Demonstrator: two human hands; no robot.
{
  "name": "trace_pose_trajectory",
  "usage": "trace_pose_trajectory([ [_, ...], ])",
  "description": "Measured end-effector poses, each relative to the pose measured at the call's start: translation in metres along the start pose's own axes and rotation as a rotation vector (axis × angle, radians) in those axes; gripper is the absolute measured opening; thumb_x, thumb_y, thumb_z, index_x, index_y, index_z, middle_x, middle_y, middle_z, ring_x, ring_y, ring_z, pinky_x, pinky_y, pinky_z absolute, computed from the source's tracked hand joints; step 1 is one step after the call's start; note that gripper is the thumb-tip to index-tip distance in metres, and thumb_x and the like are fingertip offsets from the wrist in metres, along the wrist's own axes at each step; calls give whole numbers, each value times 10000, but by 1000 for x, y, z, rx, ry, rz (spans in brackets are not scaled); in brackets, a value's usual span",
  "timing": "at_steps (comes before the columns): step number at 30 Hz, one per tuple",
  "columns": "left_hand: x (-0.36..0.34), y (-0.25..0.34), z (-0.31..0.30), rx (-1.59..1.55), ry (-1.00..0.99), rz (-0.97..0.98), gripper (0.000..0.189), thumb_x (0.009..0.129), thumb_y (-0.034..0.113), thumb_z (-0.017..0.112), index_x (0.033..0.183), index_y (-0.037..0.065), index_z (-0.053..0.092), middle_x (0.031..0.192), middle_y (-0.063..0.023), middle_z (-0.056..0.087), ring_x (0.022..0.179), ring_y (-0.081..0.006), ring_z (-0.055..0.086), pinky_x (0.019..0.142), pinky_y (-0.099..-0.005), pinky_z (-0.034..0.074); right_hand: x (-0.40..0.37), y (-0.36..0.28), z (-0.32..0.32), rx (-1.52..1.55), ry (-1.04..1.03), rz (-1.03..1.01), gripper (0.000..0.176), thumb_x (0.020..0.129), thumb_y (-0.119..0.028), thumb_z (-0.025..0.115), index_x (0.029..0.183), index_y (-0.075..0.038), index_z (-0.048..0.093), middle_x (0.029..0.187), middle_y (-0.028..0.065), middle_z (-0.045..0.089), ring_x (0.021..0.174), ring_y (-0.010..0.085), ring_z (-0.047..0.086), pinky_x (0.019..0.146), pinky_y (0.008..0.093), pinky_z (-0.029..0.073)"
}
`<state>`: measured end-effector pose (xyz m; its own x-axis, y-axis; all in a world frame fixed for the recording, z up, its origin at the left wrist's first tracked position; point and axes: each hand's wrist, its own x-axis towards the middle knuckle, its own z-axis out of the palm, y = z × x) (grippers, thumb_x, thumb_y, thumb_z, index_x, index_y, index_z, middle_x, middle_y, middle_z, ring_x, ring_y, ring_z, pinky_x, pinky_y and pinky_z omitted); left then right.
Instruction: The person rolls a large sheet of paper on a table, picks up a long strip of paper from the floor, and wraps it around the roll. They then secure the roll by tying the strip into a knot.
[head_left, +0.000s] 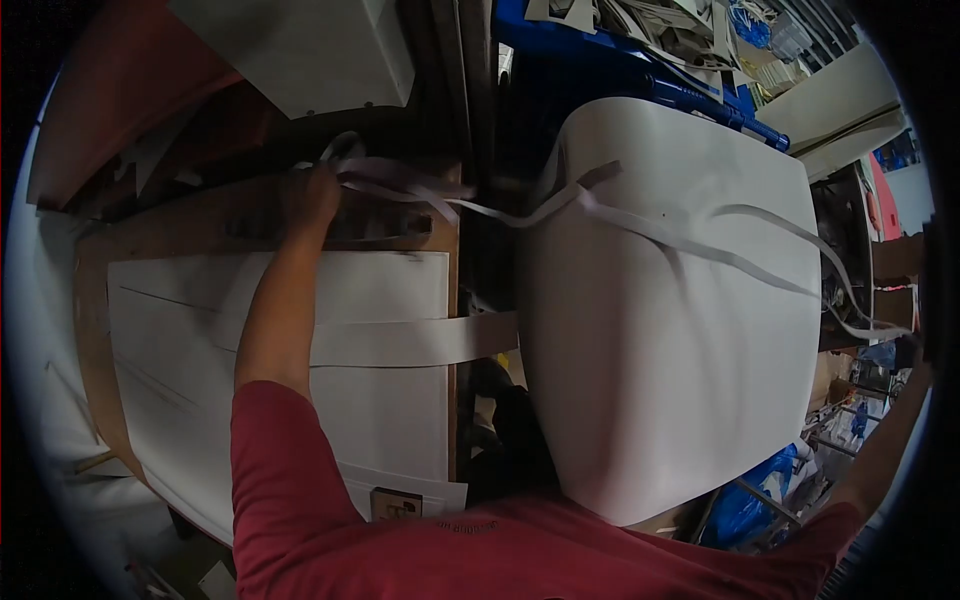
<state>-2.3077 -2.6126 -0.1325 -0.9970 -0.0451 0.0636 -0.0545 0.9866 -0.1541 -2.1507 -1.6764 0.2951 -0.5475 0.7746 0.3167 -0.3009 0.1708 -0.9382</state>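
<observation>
My left hand [322, 192] reaches over the far side of the wooden bench, fingers closed around the bunched ends of several thin pale strips [385, 180]. From there the strips trail rightward across a large curved white sheet [670, 330]. At the far right edge my right hand [914, 352], dark and partly cut off, appears closed on the end of a long pale strip [845, 265]. A wider white strip [410, 342] runs from the bench to the curved sheet. Beneath my left arm lies a flat white sheet [210, 370].
The bench's wooden edge [92, 330] frames the flat sheet, with a small brown box [397, 503] near my body. A blue bin [640, 75] full of offcuts stands behind the curved sheet. Blue plastic bags [755, 495] lie at lower right.
</observation>
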Motion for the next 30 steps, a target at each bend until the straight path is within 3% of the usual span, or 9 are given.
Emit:
trace_pose_trajectory([
  [7, 58, -137, 133, -183, -132, -320, 418, 930, 336, 473, 1160, 36, 652, 1174, -198, 643, 1120, -333, 611, 945, -448, 476, 54, 8, -181, -96, 214, 93, 206, 1017, -186, 409, 1051, -21, 528, 981, 127, 537, 892, 245, 465, 800, 371, 392],
  [10, 63, -123, 165, -464, -237, -322, 461, 898, 342, 509, 1205, 21, 628, 1222, -202, 624, 1160, -358, 579, 1010, -430, 437, 57, 5, -219, -137, 287, 108, 199, 1014, -188, 414, 1011, -30, 535, 923, 114, 542, 825, 234, 471, 748, 365, 403],
  [13, 35, -71, 95, -482, 35, -183, 521, 829, 341, 581, 1213, -9, 617, 1329, -242, 543, 1230, -373, 520, 1071, -400, 383, 60, 4, -266, -132, 341, 119, 198, 1012, -190, 418, 970, -40, 542, 864, 102, 546, 758, 224, 478, 695, 359, 414],
  [16, 24, -52, 57, -317, -394, -28, 841, 685, 313, 722, 1373, 3, 350, 1454, -257, 364, 1338, -348, 388, 1114, -383, 326, 60, -4, -309, -111, 364, 128, 205, 1010, -192, 423, 930, -50, 549, 806, 89, 551, 690, 213, 485, 643, 353, 426],
  [19, 21, -56, 56, -483, -575, 4, 1290, 565, 261, 842, 1532, 33, 20, 1556, -253, 198, 1438, -322, 248, 1158, -366, 262, 55, -37, -373, -47, 324, 120, 219, 1007, -194, 428, 890, -59, 556, 748, 77, 555, 623, 202, 491, 590, 347, 437],
  [20, 5, -41, 40, -373, -393, 36, 1316, 547, 252, 873, 1528, 27, 26, 1543, -245, 233, 1425, -317, 277, 1151, -374, 272, 45, -54, -380, -21, 322, 92, 225, 1007, -195, 430, 876, -63, 558, 728, 73, 557, 601, 199, 494, 573, 345, 441],
  [24, -69, 40, -86, -180, -163, 35, 731, 786, 310, 751, 1372, 14, 430, 1375, -256, 460, 1276, -430, 429, 1053, -478, 366, -68, -125, -324, -44, 402, -111, 341, 1046, -263, 326, 910, -27, 532, 919, 176, 632, 849, 320, 628, 798, 422, 559],
  [25, -67, 28, -57, -220, -48, 99, 682, 809, 302, 739, 1356, 15, 451, 1373, -235, 468, 1269, -423, 437, 1043, -474, 379, -73, -139, -338, -36, 436, -187, 293, 1031, -236, 383, 926, -13, 543, 931, 166, 638, 845, 298, 637, 754, 402, 570],
  [30, -173, 133, -136, -479, 158, 402, 464, 917, 230, 639, 1310, 18, 512, 1373, -203, 468, 1276, -380, 438, 1052, -443, 384, -216, -260, -361, -404, 934, -559, 306, 994, -251, 529, 1045, 34, 626, 971, 125, 652, 907, 219, 651, 688, 299, 568],
])
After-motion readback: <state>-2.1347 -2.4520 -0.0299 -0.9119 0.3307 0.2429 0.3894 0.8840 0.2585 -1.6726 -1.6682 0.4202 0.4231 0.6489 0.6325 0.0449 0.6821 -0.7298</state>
